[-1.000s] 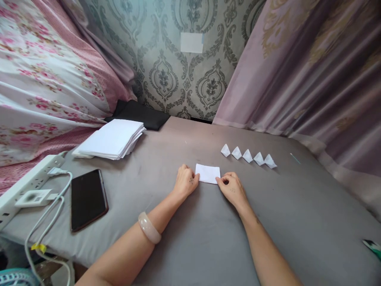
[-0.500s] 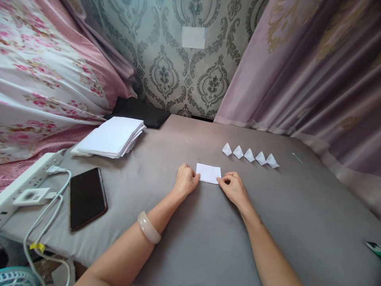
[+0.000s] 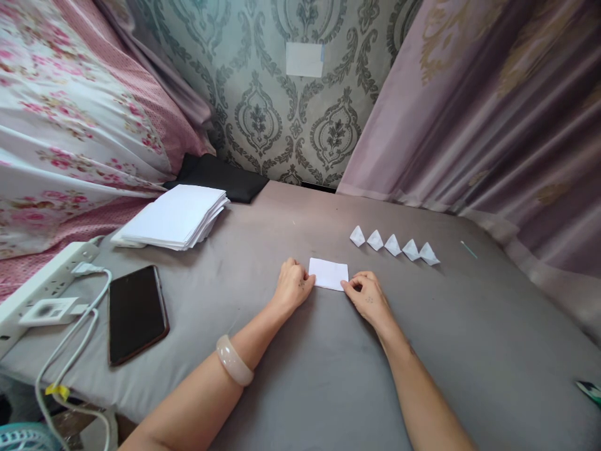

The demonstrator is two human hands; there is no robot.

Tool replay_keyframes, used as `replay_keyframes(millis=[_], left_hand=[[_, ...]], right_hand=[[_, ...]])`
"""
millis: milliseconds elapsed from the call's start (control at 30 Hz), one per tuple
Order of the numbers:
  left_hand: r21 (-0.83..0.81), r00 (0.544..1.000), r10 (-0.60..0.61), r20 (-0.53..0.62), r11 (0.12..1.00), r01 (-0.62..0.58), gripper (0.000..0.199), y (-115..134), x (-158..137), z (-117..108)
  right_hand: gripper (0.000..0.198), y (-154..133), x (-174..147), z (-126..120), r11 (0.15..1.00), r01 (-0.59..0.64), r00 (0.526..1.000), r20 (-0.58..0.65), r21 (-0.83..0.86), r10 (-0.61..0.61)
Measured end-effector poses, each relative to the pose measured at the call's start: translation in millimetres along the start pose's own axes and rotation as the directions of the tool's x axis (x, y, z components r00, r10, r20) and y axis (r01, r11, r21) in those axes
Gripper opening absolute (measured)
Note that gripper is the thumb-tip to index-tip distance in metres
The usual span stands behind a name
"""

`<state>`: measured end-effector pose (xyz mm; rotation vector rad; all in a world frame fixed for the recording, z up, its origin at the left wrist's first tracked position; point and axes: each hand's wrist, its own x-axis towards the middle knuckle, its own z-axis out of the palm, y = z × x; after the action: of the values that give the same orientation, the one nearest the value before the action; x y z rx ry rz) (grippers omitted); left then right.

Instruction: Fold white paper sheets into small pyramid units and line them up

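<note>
A small white rectangle of folded paper [image 3: 328, 274] lies on the grey cloth surface between my two hands. My left hand [image 3: 295, 282] pinches its lower left corner, fingers curled, with a pale bangle [image 3: 234, 361] on that forearm. At the lower right corner, my right hand [image 3: 369, 296] grips the paper between thumb and forefinger. Beyond my right hand stands a slanting row of several small folded paper pieces [image 3: 393, 245], each pointed at the top.
On the left are a stack of white paper [image 3: 176, 216], a black phone [image 3: 137, 315], and a white power strip [image 3: 56, 282] with cables. Behind the stack lies a dark flat item [image 3: 225, 177]. A thin stick [image 3: 468, 249] rests at right. Curtains flank the patterned wall.
</note>
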<state>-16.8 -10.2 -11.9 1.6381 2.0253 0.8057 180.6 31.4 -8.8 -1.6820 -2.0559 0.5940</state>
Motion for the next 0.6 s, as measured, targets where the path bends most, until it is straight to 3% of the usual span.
replay_keyframes(millis=[300, 400, 500, 600], left_hand=[[0.125, 0.999, 0.050, -0.017, 0.991, -0.048, 0.017, 7.5, -9.3, -6.8], [0.185, 0.984, 0.179, -0.009, 0.967, -0.174, 0.026, 10.7, -12.2, -7.8], [0.277, 0.940, 0.335, 0.064, 0.899, -0.339, 0.034, 12.9, -14.2, -7.1], [0.316, 0.909, 0.388, 0.151, 0.853, -0.416, 0.038, 13.0, -15.9, -5.1]], right_hand=[[0.033, -0.9, -4.3, -0.3, 0.996, 0.028, 0.999, -0.038, -0.087, -0.031], [0.041, -6.2, -8.1, -1.3, 0.977, 0.113, 0.993, 0.004, -0.183, -0.114], [0.042, -10.8, -11.5, -0.7, 0.925, 0.216, 0.976, 0.057, -0.312, -0.209], [0.045, -11.6, -13.2, 1.0, 0.877, 0.274, 0.961, 0.089, -0.395, -0.261]])
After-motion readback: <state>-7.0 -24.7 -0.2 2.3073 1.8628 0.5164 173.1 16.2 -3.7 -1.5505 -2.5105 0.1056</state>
